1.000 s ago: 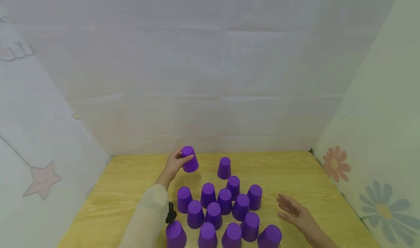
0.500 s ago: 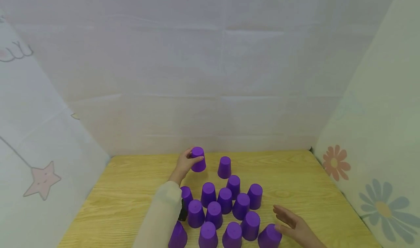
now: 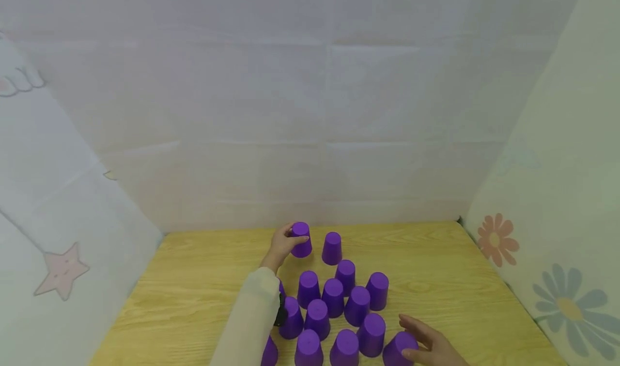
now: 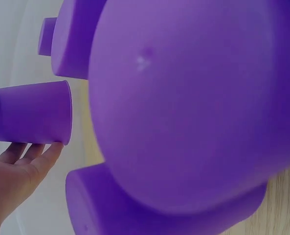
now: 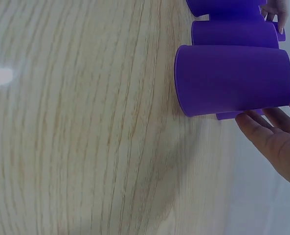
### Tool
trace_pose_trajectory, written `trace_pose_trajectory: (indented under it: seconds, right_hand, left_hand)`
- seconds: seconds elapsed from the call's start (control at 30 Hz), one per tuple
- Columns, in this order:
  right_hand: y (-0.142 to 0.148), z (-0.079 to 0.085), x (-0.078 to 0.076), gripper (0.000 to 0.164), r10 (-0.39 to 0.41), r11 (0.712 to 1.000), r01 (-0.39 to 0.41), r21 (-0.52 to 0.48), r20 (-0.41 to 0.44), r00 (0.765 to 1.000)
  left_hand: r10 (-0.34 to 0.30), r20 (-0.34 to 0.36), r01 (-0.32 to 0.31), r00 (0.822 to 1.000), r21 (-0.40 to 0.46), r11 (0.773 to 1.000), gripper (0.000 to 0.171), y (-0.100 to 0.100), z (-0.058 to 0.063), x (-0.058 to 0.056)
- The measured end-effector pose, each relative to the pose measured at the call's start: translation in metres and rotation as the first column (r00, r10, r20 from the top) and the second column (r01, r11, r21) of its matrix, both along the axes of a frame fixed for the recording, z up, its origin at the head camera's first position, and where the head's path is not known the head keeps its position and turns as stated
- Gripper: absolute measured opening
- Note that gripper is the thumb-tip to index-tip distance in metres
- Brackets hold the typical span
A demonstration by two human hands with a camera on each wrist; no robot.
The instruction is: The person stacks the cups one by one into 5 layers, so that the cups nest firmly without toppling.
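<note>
My left hand [image 3: 286,243] grips an upside-down purple plastic cup [image 3: 301,241] near the table's back edge, left of another upturned cup [image 3: 332,249]. In the left wrist view, thumb and fingers lie on opposite sides of the held cup [image 4: 32,112]. At the front right, my right hand [image 3: 432,347] is beside the end cup [image 3: 398,349] of the front row, its thumb in front of the cup and its fingers behind. In the right wrist view, loosely straight fingers lie close along that cup [image 5: 233,81]; whether they touch is unclear.
Several more upturned purple cups [image 3: 317,318] stand grouped on the wood-grain table [image 3: 179,290] between my hands. My left sleeve [image 3: 249,317] and a black wrist strap [image 3: 280,311] hide some left ones. Pale walls [image 3: 310,156] enclose the back and sides.
My left hand has carried its cup right and slightly down, towards the standing back cup. The right hand has moved left and forward to the front-right cup. Other cups have not moved.
</note>
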State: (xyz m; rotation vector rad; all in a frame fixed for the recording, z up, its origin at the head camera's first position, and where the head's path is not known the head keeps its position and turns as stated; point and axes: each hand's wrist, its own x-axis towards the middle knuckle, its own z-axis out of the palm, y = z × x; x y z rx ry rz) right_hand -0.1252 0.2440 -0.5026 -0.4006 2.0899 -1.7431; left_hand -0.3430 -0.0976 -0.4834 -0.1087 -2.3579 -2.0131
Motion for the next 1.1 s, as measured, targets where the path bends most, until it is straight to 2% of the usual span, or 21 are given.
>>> trace_pose_trajectory:
  seconds: [0.13, 0.33, 0.5, 0.6, 0.63, 0.73, 0.83, 0.87, 0.9, 0.97, 1.0, 1.03, 1.07, 1.1]
  right_hand:
    - [0.0, -0.004, -0.001, 0.061, 0.018, 0.999, -0.017, -0.049, 0.008, 1.0]
    - [0.001, -0.009, 0.0, 0.062, 0.038, 0.988, -0.026, -0.153, 0.077, 0.996]
    - [0.001, -0.011, 0.0, 0.064, 0.02, 0.991, -0.009, -0.136, 0.082, 0.996]
    - [0.003, -0.013, 0.0, 0.065, 0.021, 0.99, -0.01, -0.137, 0.075, 0.997]
    - [0.004, -0.014, 0.0, 0.064, 0.022, 0.992, -0.013, -0.129, 0.066, 0.998]
    - [0.005, -0.014, 0.001, 0.063, 0.026, 0.993, -0.021, -0.117, 0.041, 0.999]
    - [0.006, -0.013, 0.003, 0.062, 0.028, 0.994, -0.026, -0.105, 0.022, 0.999]
    - [0.006, -0.012, 0.004, 0.062, 0.029, 0.993, -0.026, -0.114, 0.021, 0.999]
    - [0.006, -0.011, 0.005, 0.063, 0.032, 0.992, -0.029, -0.12, 0.019, 0.999]
    - [0.007, -0.01, 0.006, 0.062, 0.029, 0.991, -0.026, -0.128, 0.021, 0.999]
    - [0.008, -0.01, 0.006, 0.062, 0.026, 0.991, -0.023, -0.13, 0.021, 0.999]
    - [0.008, -0.01, 0.007, 0.062, 0.024, 0.991, -0.021, -0.132, 0.021, 0.999]
    - [0.009, -0.01, 0.007, 0.061, 0.022, 0.991, -0.019, -0.135, 0.025, 0.999]
    - [0.009, -0.011, 0.007, 0.061, 0.022, 0.991, -0.018, -0.136, 0.026, 0.999]
  left_hand:
    - [-0.007, 0.009, 0.008, 1.0, -0.014, 1.0, 0.051, 0.005, -0.005, -0.002]
    - [-0.033, 0.008, 0.033, 0.999, -0.026, 0.999, 0.053, 0.013, -0.01, 0.002]
    - [-0.026, -0.001, 0.025, 1.0, -0.034, 0.999, 0.051, 0.018, -0.013, 0.004]
    - [-0.009, 0.016, 0.01, 1.0, -0.057, 0.998, 0.054, 0.021, -0.015, 0.001]
    - [-0.003, 0.025, 0.005, 1.0, -0.073, 0.997, 0.054, 0.023, -0.008, 0.006]
    - [-0.006, 0.032, 0.009, 0.999, -0.107, 0.994, 0.055, 0.024, -0.011, 0.005]
    - [-0.028, -0.021, 0.025, 0.999, -0.123, 0.992, 0.055, 0.024, -0.022, -0.001]
    - [-0.038, -0.059, 0.031, 0.998, -0.12, 0.992, 0.056, 0.022, -0.047, -0.018]
    - [-0.042, -0.088, 0.031, 0.995, -0.12, 0.992, 0.056, 0.022, -0.066, -0.032]
    - [-0.05, -0.162, 0.031, 0.986, -0.119, 0.992, 0.056, 0.02, -0.099, -0.052]
    - [-0.055, -0.167, 0.035, 0.984, -0.119, 0.992, 0.057, 0.02, -0.104, -0.056]
    - [-0.046, -0.149, 0.027, 0.988, -0.126, 0.992, 0.058, 0.021, -0.113, -0.06]
    - [-0.034, -0.128, 0.017, 0.991, -0.138, 0.99, 0.06, 0.023, -0.116, -0.063]
    - [-0.028, -0.091, 0.015, 0.995, -0.144, 0.99, 0.06, 0.025, -0.104, -0.054]
